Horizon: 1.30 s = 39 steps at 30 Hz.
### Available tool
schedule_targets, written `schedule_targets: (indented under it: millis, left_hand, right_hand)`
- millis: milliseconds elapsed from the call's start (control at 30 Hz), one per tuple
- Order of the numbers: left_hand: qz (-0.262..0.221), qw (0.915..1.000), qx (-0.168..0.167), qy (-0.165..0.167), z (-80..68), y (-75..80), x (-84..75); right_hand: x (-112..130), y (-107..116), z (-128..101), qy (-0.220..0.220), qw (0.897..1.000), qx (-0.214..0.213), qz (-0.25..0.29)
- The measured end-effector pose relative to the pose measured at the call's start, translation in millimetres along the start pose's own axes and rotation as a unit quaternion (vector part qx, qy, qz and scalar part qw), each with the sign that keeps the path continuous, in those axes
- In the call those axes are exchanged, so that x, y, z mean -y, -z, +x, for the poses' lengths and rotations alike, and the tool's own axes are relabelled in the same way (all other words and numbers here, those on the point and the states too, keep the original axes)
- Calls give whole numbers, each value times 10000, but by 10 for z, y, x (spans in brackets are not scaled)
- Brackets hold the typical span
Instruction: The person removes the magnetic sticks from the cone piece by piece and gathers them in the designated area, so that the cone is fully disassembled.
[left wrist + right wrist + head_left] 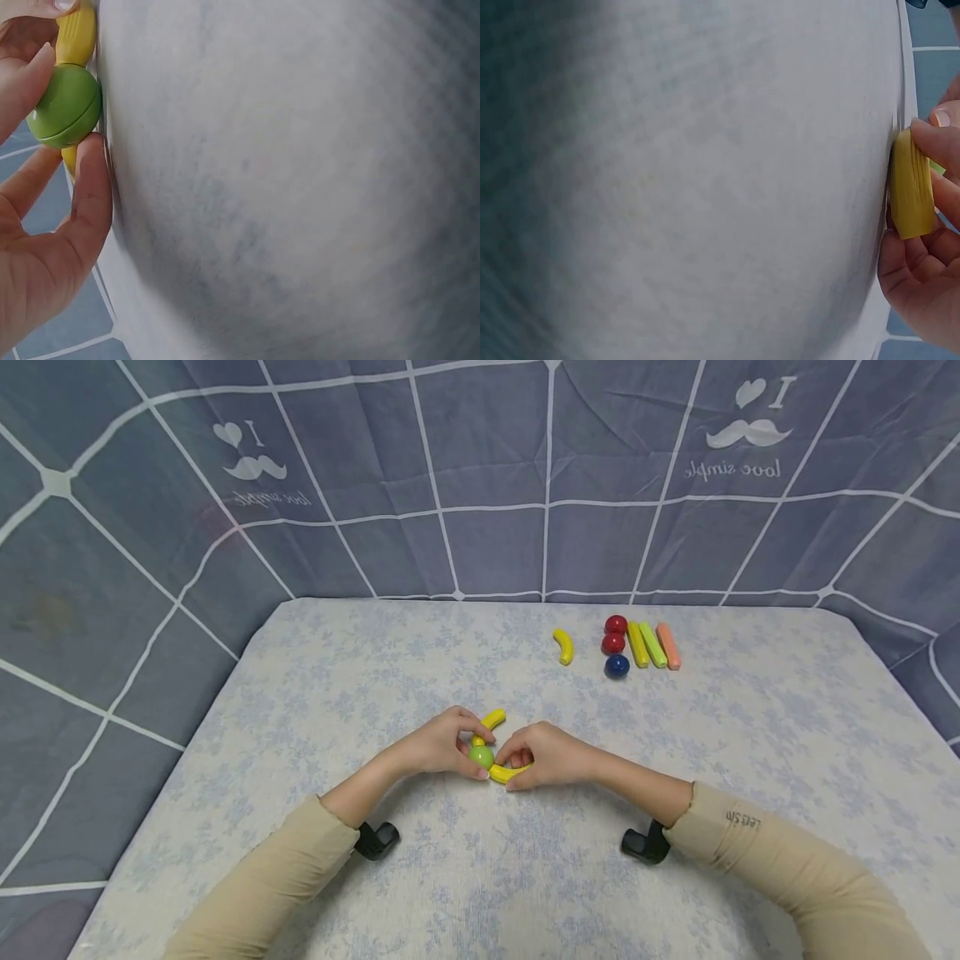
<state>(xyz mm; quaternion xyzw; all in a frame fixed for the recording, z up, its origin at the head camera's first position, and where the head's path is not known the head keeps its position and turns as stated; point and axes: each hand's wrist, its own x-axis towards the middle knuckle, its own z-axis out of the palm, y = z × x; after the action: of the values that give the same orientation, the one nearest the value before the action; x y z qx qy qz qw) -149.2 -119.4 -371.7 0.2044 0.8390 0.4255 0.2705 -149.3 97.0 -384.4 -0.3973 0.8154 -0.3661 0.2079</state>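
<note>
At the middle of the table a glossy green ball point(481, 757) lies between two curved yellow rods. My left hand point(442, 745) pinches the ball between thumb and fingers; the left wrist view shows the green ball point(67, 106) from the side, with a seam round it. One curved yellow rod point(492, 719) extends away behind the ball, partly hidden by the left fingers. The other curved yellow rod point(912, 187) is gripped by my right hand point(553, 755), its end touching the ball. In the left wrist view, yellow rod ends show on both sides of the ball.
Farther back on the right lie a loose curved yellow rod point(563, 646), two red balls point(613, 644), a dark blue ball point(617, 667), and straight rods: yellow point(638, 645), lime green point(653, 645) and coral point(668, 646). A grey curtain point(487, 552) hangs behind the table.
</note>
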Motion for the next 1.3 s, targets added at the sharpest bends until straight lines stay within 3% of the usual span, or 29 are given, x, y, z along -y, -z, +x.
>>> schedule_targets:
  millis: [467, 967, 1300]
  left_hand:
    - [119, 9998, -148, -9, 5, -30, -43]
    - [-7, 9989, -291, 357, 36, -75, -85]
    - [96, 9989, -321, 331, 28, -93, -102]
  right_hand:
    - [-28, 69, -24, 311, 9992, 251, 31]
    - [-61, 91, -65, 252, 9989, 386, 111]
    - [-47, 107, -89, 240, 9986, 451, 136]
